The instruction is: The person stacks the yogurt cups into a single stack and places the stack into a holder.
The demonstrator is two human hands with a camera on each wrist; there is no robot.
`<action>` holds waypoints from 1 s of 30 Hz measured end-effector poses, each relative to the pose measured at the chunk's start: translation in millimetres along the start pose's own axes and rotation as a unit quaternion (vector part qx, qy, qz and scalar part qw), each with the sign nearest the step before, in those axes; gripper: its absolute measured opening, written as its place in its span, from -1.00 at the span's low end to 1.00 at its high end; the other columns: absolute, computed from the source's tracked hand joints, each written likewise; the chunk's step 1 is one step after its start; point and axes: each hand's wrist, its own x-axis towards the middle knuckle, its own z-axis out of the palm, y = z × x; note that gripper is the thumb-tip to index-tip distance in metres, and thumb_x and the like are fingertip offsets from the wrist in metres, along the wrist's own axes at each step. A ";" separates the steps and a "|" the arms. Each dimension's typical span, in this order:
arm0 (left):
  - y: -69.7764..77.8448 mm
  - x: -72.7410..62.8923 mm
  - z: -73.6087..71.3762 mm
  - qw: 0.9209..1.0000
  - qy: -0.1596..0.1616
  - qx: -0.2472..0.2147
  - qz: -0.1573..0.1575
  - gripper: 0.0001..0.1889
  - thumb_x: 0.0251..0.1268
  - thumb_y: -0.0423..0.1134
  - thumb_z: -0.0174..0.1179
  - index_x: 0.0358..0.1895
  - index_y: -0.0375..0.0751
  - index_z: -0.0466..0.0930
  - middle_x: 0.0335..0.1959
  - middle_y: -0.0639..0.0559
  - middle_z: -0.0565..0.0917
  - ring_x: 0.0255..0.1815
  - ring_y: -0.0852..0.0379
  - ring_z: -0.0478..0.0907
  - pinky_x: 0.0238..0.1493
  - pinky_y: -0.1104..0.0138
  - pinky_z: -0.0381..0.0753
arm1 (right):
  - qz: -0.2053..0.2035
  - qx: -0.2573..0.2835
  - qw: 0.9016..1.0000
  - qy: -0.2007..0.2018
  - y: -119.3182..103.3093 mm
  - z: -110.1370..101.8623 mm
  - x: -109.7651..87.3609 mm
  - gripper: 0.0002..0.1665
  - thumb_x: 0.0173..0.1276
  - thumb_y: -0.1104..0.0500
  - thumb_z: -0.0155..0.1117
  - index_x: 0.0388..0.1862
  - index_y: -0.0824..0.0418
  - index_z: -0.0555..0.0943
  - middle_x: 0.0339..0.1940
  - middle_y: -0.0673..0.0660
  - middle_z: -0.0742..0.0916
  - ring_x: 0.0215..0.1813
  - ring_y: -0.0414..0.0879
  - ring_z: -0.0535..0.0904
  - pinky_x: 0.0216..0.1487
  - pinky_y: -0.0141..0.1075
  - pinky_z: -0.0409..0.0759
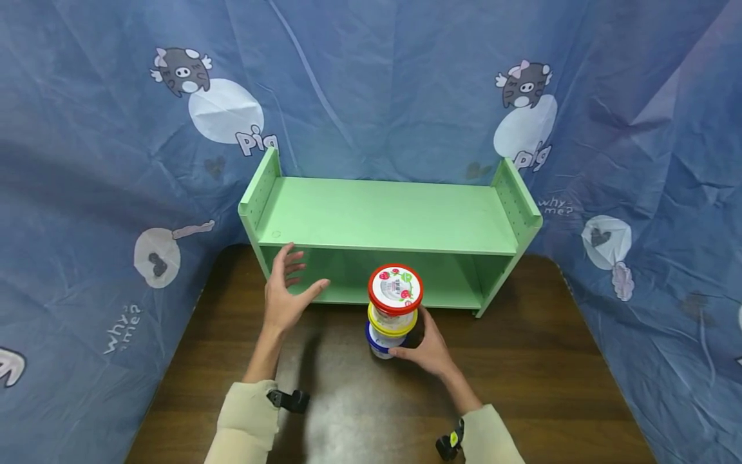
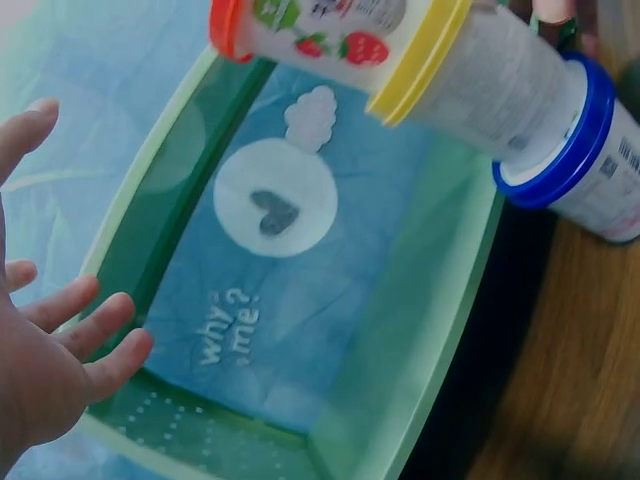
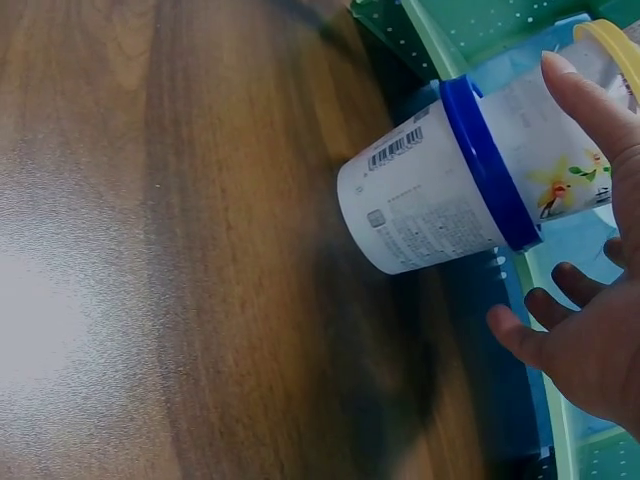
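Observation:
Three white tubs stand stacked in a column on the wooden table. The top tub has a red lid with strawberry pictures, the middle tub a yellow lid, the bottom tub a blue lid. My right hand is at the stack's right side, its thumb in front of the lower tubs and its fingers spread, not curled round them. To the left of the stack, my left hand is held up before the shelf with thumb and fingers apart, holding nothing.
A light green two-level shelf with raised side panels stands behind the stack, at the back of the brown table. Blue cloth with pig prints hangs behind and at both sides. Each sleeve carries a small black wrist camera.

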 end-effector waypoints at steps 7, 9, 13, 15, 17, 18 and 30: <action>-1.9 5.0 -17.6 0.999 0.036 0.017 -0.013 -0.07 0.04 -0.30 0.50 0.51 -0.15 0.19 0.33 -0.15 0.51 0.26 -0.11 0.50 0.20 0.11 0.47 | 0.005 0.002 1.000 0.000 3.8 3.3 -0.6 0.49 -0.13 -0.05 0.72 0.63 0.25 -0.01 0.61 0.35 0.23 0.63 0.29 0.11 0.55 0.26 0.11; -2.6 5.7 -22.9 0.998 0.049 0.022 -0.017 -0.08 0.05 -0.29 0.50 0.51 -0.14 0.20 0.33 -0.15 0.51 0.26 -0.11 0.50 0.18 0.15 0.47 | 0.008 0.003 1.000 -0.002 5.2 4.6 0.0 0.49 -0.13 -0.05 0.72 0.63 0.25 -0.02 0.61 0.35 0.23 0.62 0.29 0.12 0.54 0.27 0.12; -4.8 7.3 -33.3 0.996 0.077 0.029 -0.023 -0.11 0.06 -0.28 0.50 0.49 -0.15 0.23 0.32 -0.15 0.51 0.25 -0.11 0.51 0.17 0.10 0.47 | 0.014 0.003 1.000 -0.005 7.0 7.1 0.8 0.48 -0.11 -0.05 0.72 0.63 0.25 -0.02 0.61 0.35 0.23 0.62 0.30 0.12 0.53 0.28 0.13; -6.1 9.2 -37.3 0.995 0.091 0.033 -0.024 -0.11 0.05 -0.28 0.50 0.48 -0.16 0.24 0.30 -0.15 0.52 0.23 -0.09 0.52 0.17 0.10 0.49 | 0.017 0.002 1.000 -0.006 7.6 8.0 1.1 0.47 -0.10 -0.04 0.71 0.63 0.25 -0.02 0.61 0.35 0.23 0.61 0.31 0.13 0.53 0.29 0.13; -7.3 11.2 -40.4 0.994 0.099 0.036 -0.025 -0.13 0.06 -0.26 0.50 0.48 -0.14 0.26 0.30 -0.16 0.53 0.21 -0.06 0.53 0.17 0.06 0.49 | 0.021 0.002 1.000 -0.005 7.9 8.7 1.1 0.46 -0.09 -0.04 0.71 0.63 0.24 -0.03 0.61 0.34 0.22 0.61 0.30 0.13 0.53 0.29 0.13; -7.8 12.2 -41.8 0.994 0.103 0.038 -0.026 -0.13 0.06 -0.25 0.50 0.47 -0.13 0.27 0.29 -0.16 0.53 0.21 -0.05 0.53 0.16 0.08 0.49 | 0.022 0.002 1.000 -0.005 8.3 9.2 1.1 0.46 -0.09 -0.03 0.71 0.63 0.24 -0.03 0.61 0.34 0.22 0.61 0.30 0.13 0.53 0.29 0.13; -13.9 28.4 -54.1 0.984 0.165 0.057 -0.043 -0.25 0.10 -0.18 0.48 0.39 -0.17 0.38 0.23 -0.18 0.57 0.20 -0.02 0.53 0.10 0.29 0.45 | 0.010 0.008 1.000 -0.003 9.8 15.2 -1.6 0.43 -0.07 0.02 0.70 0.63 0.23 -0.02 0.59 0.33 0.27 0.58 0.29 0.20 0.51 0.27 0.19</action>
